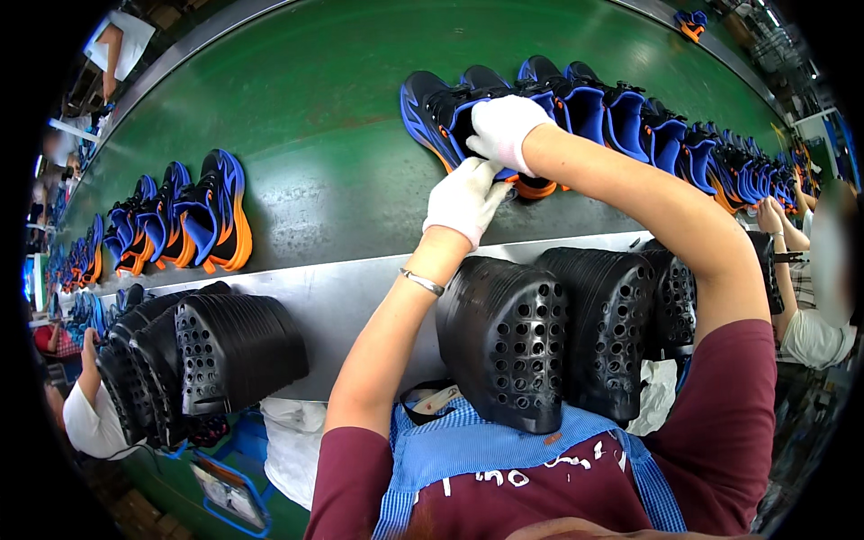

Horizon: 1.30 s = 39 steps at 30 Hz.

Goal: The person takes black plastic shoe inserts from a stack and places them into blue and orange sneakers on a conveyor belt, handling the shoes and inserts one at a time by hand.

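Right grip (511, 133) curls at the shoe (425, 112), left grip (461, 202) close beside.

I'm seeing white gloves (520, 122) on the left hand (461, 202) and the right hand (506, 133). The shoe (439, 106) by them is showing black, blue and orange; the shoes farther left (220, 211) are repeating those colours. The belt (315, 99) is gleaming green, the containers (526, 346) black with round-hole rows. The shirt (724, 387) is glowing maroon, the apron (468, 450) blue with checked straps (655, 486).
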Motion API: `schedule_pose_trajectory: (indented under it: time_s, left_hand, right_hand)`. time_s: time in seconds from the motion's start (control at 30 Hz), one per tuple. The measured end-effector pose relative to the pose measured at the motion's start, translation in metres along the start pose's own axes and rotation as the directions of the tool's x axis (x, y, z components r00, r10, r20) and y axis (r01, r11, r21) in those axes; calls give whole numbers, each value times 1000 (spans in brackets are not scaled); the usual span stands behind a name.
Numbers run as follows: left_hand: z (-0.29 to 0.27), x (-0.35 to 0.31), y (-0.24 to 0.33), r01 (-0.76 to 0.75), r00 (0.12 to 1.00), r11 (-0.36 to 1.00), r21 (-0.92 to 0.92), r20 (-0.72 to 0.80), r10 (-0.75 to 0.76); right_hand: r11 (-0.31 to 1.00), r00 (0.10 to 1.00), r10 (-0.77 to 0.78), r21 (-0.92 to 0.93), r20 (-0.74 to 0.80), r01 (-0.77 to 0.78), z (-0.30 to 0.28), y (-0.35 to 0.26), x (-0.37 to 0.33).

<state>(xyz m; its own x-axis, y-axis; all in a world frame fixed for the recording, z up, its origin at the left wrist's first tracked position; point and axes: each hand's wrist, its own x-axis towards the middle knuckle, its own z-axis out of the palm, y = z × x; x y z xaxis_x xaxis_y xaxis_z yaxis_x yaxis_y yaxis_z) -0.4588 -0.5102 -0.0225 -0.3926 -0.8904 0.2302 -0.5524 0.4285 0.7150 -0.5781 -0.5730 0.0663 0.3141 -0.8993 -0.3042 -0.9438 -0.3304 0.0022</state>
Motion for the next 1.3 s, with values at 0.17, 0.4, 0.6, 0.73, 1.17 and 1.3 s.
schedule_pose_trajectory:
  time_s: [0.17,0.4,0.6,0.73,1.17,1.3]
  left_hand:
    - [-4,27,3,178,921,961,213,308,-239]
    - [-3,54,-6,73,782,939,337,565,-264]
    - [-3,65,1,148,714,914,378,598,-363]
    - [0,64,0,134,705,865,484,568,-426]
    - [-62,43,-16,444,653,883,149,621,-433]
    - [-104,40,2,548,707,833,-70,571,-417]
  right_hand:
    - [996,1000,19,90,-17,-18,18,-8,27]
    - [987,998,4,160,60,-13,22,-3,43]
    - [977,997,61,202,46,-69,29,-7,69]
    - [989,999,23,145,45,-29,18,-14,61]
    - [932,944,-279,188,-175,311,-74,-3,-169]
    - [921,890,-286,155,-356,358,-80,-7,-283]
